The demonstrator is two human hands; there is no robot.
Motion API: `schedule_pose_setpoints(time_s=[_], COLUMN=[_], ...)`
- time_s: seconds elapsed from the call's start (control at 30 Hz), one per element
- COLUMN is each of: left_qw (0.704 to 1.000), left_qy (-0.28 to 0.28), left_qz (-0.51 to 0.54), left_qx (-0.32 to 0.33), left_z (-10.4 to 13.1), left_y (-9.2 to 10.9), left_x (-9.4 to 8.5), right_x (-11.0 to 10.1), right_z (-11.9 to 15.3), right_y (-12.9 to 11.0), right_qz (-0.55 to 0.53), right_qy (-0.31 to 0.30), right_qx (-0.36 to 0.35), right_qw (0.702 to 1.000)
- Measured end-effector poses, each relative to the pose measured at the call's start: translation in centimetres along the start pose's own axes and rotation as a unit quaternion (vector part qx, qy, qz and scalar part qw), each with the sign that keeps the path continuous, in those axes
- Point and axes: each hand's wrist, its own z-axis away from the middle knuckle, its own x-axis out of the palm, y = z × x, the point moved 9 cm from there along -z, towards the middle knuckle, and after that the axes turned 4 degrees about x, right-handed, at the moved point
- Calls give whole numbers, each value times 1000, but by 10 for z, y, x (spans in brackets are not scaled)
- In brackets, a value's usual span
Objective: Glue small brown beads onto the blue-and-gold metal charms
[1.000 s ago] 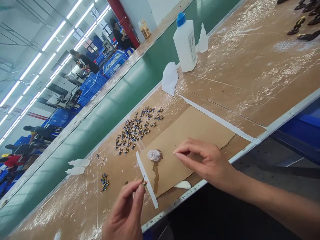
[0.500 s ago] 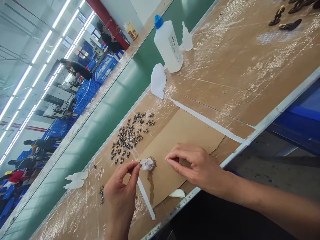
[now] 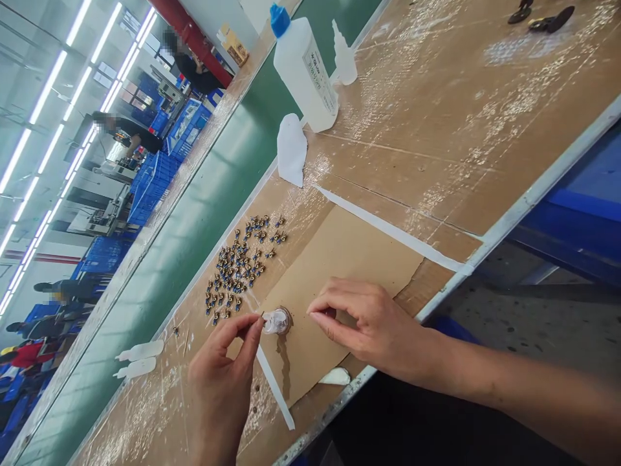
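Note:
My left hand [image 3: 228, 372] is at the lower centre, thumb and forefinger pinched at the left edge of a small clear cup [image 3: 277, 321]. Something tiny and dark shows at the fingertips, too small to name. The cup stands on a brown cardboard sheet [image 3: 349, 252], with a wet streak below it. My right hand [image 3: 361, 320] hovers over the cardboard to the right of the cup, thumb and forefinger closed together; whatever they hold, if anything, cannot be made out. Many small gold-and-blue pieces [image 3: 237, 265] lie spread beyond the left hand.
A large bottle with a blue cap [image 3: 306, 74] and a small white bottle [image 3: 344, 58] stand at the back. Two small bottles [image 3: 140, 351] lie at the left. White strips [image 3: 392, 226] border the cardboard. People and blue crates [image 3: 152, 188] are beyond the green divider.
The whole view has shifted, so the table and its objects appear slightly further left. Both hands keep nearly the same pose and place over the cardboard.

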Motion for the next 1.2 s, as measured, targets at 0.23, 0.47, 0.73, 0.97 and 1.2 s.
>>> schedule_pose_setpoints(time_s=[0.23, 0.47, 0.73, 0.97, 1.2], left_qw=[999, 999, 999, 999, 975], left_qy=[-14, -21, -22, -24, 103], left_qz=[-12, -17, -27, -6, 125], left_qx=[-45, -45, -40, -30, -153], left_z=[1, 0, -2, -2, 31], left_y=[-5, -5, -4, 0, -19], left_x=[2, 3, 5, 4, -23], right_x=[-2, -3, -3, -4, -5], right_z=[0, 0, 1, 0, 1], right_y=[0, 0, -1, 0, 0], right_qz=[-9, -9, -10, -10, -19], right_qy=[9, 19, 21, 22, 7], right_qx=[6, -3, -5, -6, -8], right_qw=[1000, 1000, 1000, 1000, 1000])
